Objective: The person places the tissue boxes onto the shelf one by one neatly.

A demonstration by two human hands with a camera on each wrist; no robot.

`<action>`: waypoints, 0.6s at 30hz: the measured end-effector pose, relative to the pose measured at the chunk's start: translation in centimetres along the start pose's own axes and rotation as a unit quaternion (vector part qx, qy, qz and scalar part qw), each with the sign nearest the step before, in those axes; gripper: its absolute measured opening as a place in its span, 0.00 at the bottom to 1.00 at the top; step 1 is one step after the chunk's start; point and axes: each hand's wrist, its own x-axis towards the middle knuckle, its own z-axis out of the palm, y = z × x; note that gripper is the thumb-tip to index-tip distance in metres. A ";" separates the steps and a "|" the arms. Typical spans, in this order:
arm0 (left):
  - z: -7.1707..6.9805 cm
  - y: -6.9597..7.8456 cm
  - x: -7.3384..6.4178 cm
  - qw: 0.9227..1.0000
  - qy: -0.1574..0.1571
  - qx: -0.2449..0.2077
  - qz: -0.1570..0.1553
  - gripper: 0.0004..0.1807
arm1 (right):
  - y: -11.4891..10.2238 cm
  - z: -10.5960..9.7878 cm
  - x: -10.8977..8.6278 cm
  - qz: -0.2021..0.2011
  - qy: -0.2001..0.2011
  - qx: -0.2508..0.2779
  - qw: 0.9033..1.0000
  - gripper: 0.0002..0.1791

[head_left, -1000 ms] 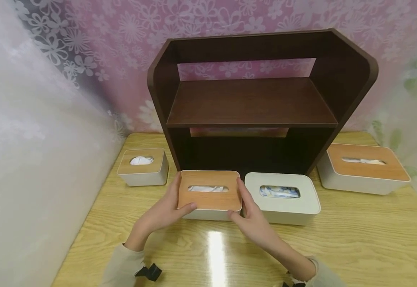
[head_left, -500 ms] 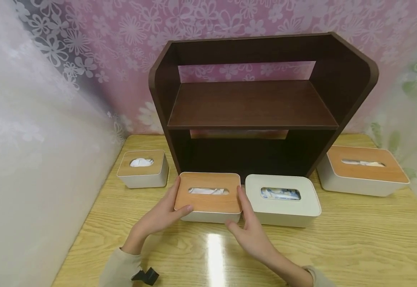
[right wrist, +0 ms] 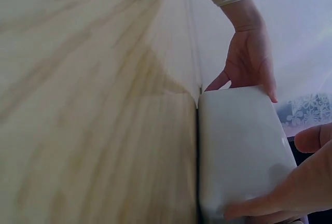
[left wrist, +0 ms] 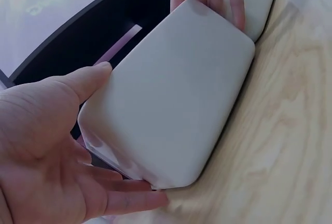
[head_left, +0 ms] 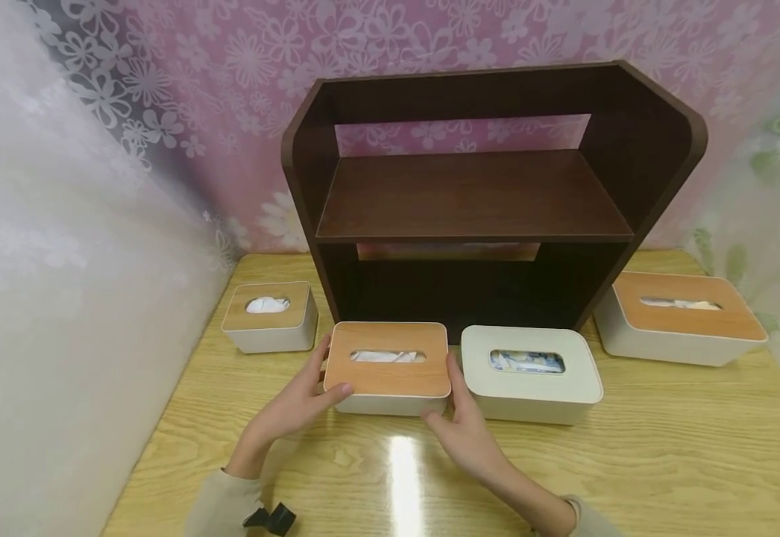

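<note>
A tissue box (head_left: 390, 380) with an orange-brown wood lid and pale sides stands on the table before the shelf. Its pale side fills much of the left wrist view (left wrist: 171, 94). My left hand (head_left: 299, 395) lies at its left end, thumb at the front corner, fingers spread and fairly straight along the end. At the opposite end my right hand (head_left: 467, 432) has extended fingers on the side and the thumb near the front face. Just right of that hand sits an all-white tissue box (head_left: 531, 384) with a blue-patterned opening.
A dark brown two-tier shelf (head_left: 477, 194) stands behind. To its left is a small wood-lidded tissue box (head_left: 265, 339); to its right, a larger one (head_left: 685, 339). Walls border the wood-grain table (head_left: 672, 447) on the left and at the back.
The wood-lidded box has shifted slightly left, widening the gap to the white box. My left hand moved left with it, its thumb drawing back along the front edge. My right thumb has lowered slightly.
</note>
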 end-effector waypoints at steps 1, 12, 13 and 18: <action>0.1 -0.1 0.0 1.000 -0.001 -0.014 -0.004 0.52 | 0.1 0.1 0.1 -0.001 -0.001 0.009 1.000 0.50; -0.1 -0.3 -0.8 0.998 -0.010 -0.050 0.023 0.53 | 0.3 0.8 0.5 0.005 0.006 0.037 0.999 0.51; -0.1 -0.2 -0.8 0.998 -0.012 -0.054 0.024 0.54 | 0.3 0.8 0.5 0.001 0.008 0.037 0.999 0.51; -0.1 0.1 0.1 0.998 -0.003 -0.060 0.029 0.55 | 0.0 0.7 1.0 -0.018 0.016 0.043 0.999 0.50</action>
